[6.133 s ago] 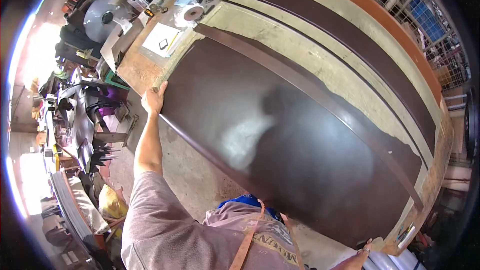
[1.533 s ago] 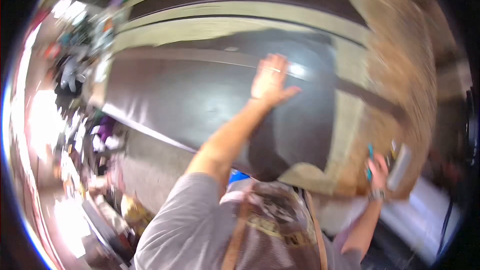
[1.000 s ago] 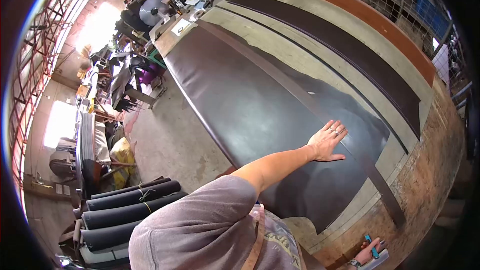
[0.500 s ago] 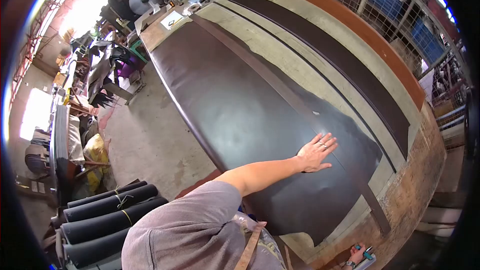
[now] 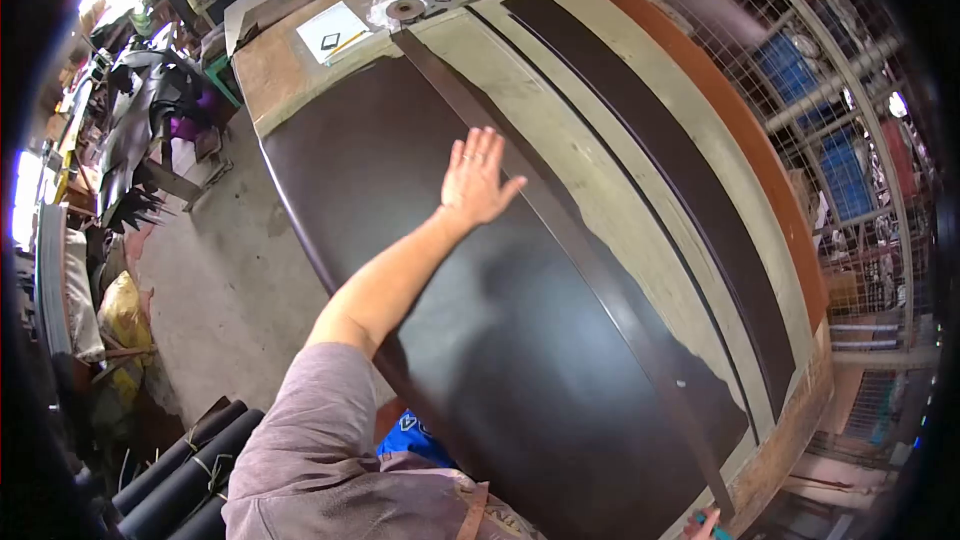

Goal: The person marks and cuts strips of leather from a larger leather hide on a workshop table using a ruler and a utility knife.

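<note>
A large dark brown leather sheet (image 5: 350,160) covers much of the table, with a long, narrow dark straightedge (image 5: 590,275) lying across it. My left hand (image 5: 480,178) rests on the sheet with fingers spread, its fingertips and thumb beside the straightedge's far half. At the bottom edge my right hand (image 5: 704,523), partly cut off, is closed round a teal tool (image 5: 720,533) near the straightedge's near end. The tool's tip cannot be made out.
A dark leather strip (image 5: 660,170) and an orange-brown one (image 5: 735,140) lie to the right. Paper (image 5: 335,32) and a tape roll (image 5: 405,9) sit at the far end. Black rolls (image 5: 190,460) stand lower left; wire mesh (image 5: 790,60) borders the right.
My left hand has moved far up and left along the straightedge, still flat with spread fingers. The view has shifted, and my right hand stays low with the teal tool.
</note>
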### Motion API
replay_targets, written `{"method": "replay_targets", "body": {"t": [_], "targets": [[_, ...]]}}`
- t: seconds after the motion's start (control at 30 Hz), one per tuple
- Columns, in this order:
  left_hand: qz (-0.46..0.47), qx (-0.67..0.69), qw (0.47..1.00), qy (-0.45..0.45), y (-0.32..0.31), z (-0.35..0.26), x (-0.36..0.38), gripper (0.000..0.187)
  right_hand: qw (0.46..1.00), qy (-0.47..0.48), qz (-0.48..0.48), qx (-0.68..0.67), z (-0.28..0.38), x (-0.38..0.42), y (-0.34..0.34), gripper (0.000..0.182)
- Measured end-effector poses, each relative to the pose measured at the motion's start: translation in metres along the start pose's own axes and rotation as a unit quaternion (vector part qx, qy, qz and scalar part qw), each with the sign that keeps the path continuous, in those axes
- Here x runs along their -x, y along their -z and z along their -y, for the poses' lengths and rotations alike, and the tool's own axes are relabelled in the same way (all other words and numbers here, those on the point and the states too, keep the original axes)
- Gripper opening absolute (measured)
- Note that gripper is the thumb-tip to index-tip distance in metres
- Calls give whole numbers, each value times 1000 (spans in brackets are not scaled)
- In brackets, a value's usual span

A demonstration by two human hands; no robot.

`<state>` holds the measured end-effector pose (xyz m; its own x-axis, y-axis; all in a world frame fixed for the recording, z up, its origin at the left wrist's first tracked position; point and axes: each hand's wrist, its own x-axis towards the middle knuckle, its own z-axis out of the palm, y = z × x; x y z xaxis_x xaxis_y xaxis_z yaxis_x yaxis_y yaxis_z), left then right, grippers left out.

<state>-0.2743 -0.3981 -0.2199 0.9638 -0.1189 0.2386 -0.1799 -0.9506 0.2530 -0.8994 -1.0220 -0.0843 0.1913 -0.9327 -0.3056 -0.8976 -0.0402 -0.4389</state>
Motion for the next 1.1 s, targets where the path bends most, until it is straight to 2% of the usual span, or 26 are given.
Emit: {"method": "replay_targets", "body": {"t": [0.03, 0.07, 0.13, 0.2, 0.27, 0.33, 0.4, 0.53, 0.57, 0.67, 0.7, 0.77, 1.1], "targets": [[-3, -22, 1000, 10, 4, 33, -21, 90, 994, 81, 64, -41, 60, 25, -37, 44], [-3, -43, 999, 19, 8, 62, -39, 91, 975, 155, 135, -90, 120, 50, -74, 58], [-13, -63, 997, 32, 11, 116, -72, 92, 966, 212, 143, -43, 243, 110, -142, 68], [-13, -66, 997, 43, 16, 159, -97, 93, 936, 280, 209, -53, 335, 138, -209, 64], [-23, -50, 998, 37, 22, 187, -110, 95, 891, 365, 269, 30, 423, 160, -274, 65], [-23, -52, 998, 32, 29, 187, -112, 98, 841, 435, 320, 16, 511, 205, -349, 65], [-39, -38, 998, 30, 32, 187, -112, 101, 789, 455, 411, -35, 587, 250, -421, 60], [-38, -6, 998, 46, 35, 186, -114, 107, 714, 562, 418, 4, 711, 323, -555, 54], [-32, -3, 998, 49, 37, 186, -114, 108, 695, 585, 418, 8, 736, 341, -582, 53], [-26, 9, 998, 48, 40, 187, -117, 111, 650, 617, 434, -90, 785, 392, -643, 46], [-25, 14, 999, 46, 41, 188, -118, 111, 647, 597, 459, -121, 794, 404, -661, 45], [-36, 33, 998, 44, 44, 189, -118, 111, 628, 610, 471, -105, 811, 417, -683, 44], [-42, 48, 996, 55, 38, 188, -119, 112, 609, 646, 457, -53, 824, 425, -701, 46]]}}
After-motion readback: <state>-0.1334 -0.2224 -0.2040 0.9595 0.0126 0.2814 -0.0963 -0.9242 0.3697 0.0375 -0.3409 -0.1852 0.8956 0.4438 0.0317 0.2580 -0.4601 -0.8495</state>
